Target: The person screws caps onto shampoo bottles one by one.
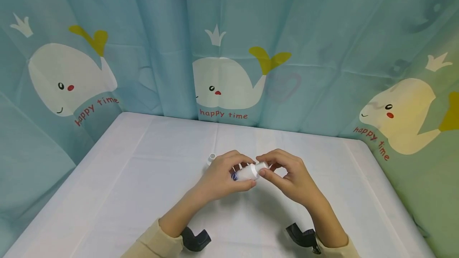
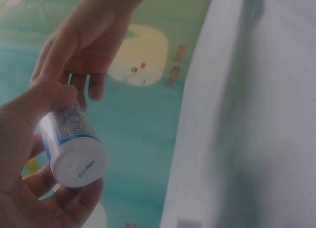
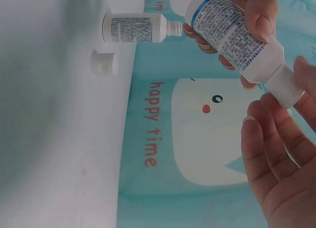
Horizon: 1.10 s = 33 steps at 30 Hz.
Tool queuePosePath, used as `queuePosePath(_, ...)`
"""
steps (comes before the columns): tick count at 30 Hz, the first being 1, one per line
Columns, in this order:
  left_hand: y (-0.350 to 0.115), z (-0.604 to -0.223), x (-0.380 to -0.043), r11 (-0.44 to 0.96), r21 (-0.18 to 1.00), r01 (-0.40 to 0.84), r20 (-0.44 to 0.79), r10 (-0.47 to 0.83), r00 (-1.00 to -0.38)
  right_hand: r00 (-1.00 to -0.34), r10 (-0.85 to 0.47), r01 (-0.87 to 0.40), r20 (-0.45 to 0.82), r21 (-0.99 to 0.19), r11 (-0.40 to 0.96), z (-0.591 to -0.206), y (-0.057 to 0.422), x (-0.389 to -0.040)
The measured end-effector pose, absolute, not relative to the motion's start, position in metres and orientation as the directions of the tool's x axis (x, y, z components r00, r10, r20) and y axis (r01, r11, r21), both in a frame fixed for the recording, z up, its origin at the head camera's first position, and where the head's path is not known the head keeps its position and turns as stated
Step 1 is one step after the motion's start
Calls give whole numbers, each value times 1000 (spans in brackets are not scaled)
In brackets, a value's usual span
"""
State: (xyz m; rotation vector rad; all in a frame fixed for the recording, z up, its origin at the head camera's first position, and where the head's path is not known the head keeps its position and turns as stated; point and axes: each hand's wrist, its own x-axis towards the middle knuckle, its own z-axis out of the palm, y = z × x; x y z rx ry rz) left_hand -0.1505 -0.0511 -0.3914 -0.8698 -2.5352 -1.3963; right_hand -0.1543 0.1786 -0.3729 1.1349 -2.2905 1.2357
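Observation:
A small white plastic bottle (image 1: 245, 173) with a printed label and blue band is held tilted above the table. My left hand (image 1: 218, 180) grips its body, fingers and thumb wrapped around. At the other end, my right hand (image 1: 292, 174) pinches the white cap (image 3: 285, 87) between thumb and fingers; the cap sits on the bottle's neck. The left wrist view shows the bottle's round base (image 2: 79, 163), with small print. Behind my left hand stands a second white bottle (image 3: 134, 29), its threaded neck uncapped. A loose white cap (image 3: 103, 64) lies beside it.
The table (image 1: 154, 194) has a white cloth over it. A blue-green curtain (image 1: 161, 51) with whale prints hangs along its back and sides. Black wrist mounts (image 1: 196, 239) sit at both cuffs, near the cloth.

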Motion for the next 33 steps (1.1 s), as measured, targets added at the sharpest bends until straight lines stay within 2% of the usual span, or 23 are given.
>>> queuePosePath(14,-53,-391,-150,413,732,542,366,433,-824,-551,-567,-818,612,-532,220,-372,181,-155)
queuePosePath(24,-53,-391,-150,416,734,537,364,427,-828,-584,-562,-797,586,-546,260,-372,182,-156)
queuePosePath(33,-53,-391,-151,411,731,544,372,428,-823,-583,-565,-797,584,-547,257,-372,182,-155)
